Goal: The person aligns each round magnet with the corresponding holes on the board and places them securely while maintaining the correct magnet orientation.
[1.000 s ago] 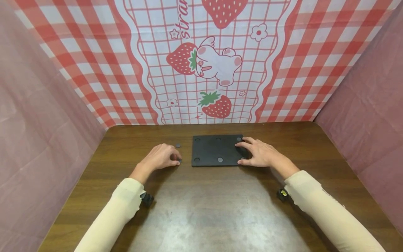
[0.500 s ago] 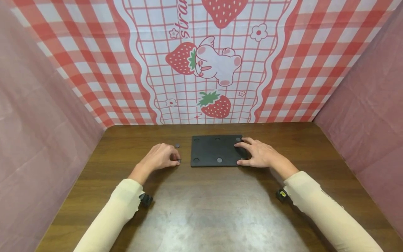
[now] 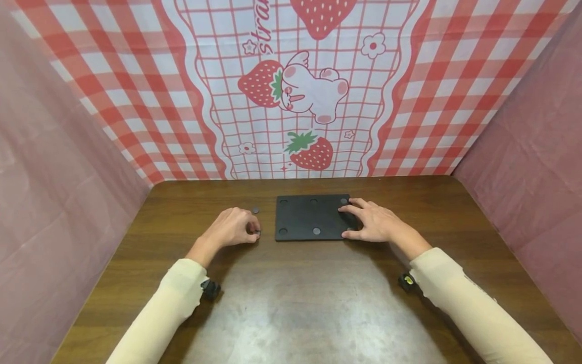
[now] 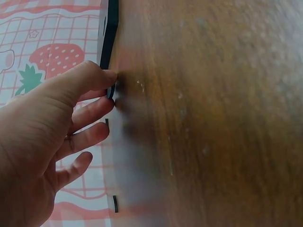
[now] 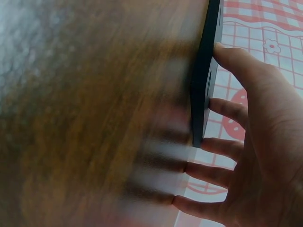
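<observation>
A small dark disc (image 3: 258, 232) is pinched between thumb and fingers of my left hand (image 3: 231, 226), low over the tabletop. Beyond that hand lies another grey disc (image 3: 255, 210). In the left wrist view the pinched disc (image 4: 111, 91) shows edge-on. To the right is a flat black plate (image 3: 297, 217) with round recesses along its front and back edges. Grey discs fill its front middle recess (image 3: 317, 231) and back right one (image 3: 344, 201). My right hand (image 3: 375, 222) rests with spread fingers on the plate's right end, partly hiding the front right corner.
Two thin dark pieces, one near the fingers (image 4: 107, 125) and one farther off (image 4: 115, 204), stand out in the left wrist view. The brown wooden table (image 3: 291, 293) ends at a strawberry-patterned cloth (image 3: 313, 101). Pink curtains (image 3: 59, 177) hang at both sides.
The left thumb and fingers have closed slightly around the disc by the table. My right hand stays in place on the plate.
</observation>
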`<state>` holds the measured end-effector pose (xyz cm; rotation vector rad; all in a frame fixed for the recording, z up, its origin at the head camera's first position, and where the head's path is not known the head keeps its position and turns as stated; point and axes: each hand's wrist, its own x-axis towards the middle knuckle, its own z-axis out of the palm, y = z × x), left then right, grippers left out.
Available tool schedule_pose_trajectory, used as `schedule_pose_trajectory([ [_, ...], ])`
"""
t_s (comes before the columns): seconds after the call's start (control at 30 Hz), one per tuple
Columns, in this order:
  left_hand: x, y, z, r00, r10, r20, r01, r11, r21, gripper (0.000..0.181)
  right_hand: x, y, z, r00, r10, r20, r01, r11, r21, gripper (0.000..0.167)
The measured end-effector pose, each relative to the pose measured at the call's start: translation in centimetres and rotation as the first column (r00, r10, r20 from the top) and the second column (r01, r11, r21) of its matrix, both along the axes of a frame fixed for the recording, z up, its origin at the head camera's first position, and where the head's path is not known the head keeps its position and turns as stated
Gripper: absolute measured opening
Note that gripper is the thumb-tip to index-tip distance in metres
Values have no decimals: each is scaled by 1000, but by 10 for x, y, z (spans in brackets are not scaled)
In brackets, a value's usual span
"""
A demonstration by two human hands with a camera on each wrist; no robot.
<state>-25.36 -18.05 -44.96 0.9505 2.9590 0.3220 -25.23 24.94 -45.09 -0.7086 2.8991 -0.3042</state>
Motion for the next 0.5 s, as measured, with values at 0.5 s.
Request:
schedule_pose_trajectory([
  [0.5,-24,-18,-38,998,-47,-33,50,994,99,12,-1,0,-2,1000,3,-2,-3,1000,2,79],
])
